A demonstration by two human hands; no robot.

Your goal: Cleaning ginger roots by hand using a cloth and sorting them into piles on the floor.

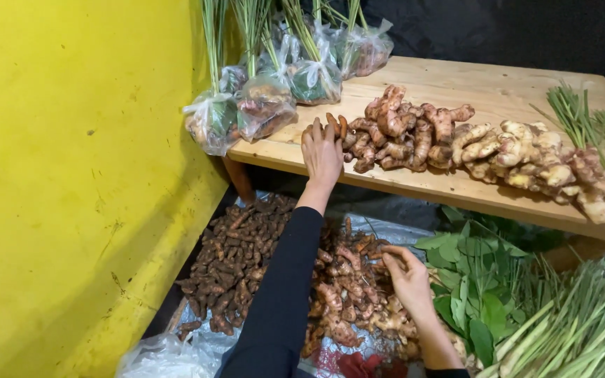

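We note the left hand (321, 150) on the wooden surface (456, 84), grip clamped on small roots (336, 124) — right hand (407, 278) below, fingers loosely apart over the floor ginger pile (344, 294)

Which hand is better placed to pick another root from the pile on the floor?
Probably the right hand: its fingers already touch the orange-brown roots on the floor. The left hand is up on the wooden shelf, against the roots on the shelf.
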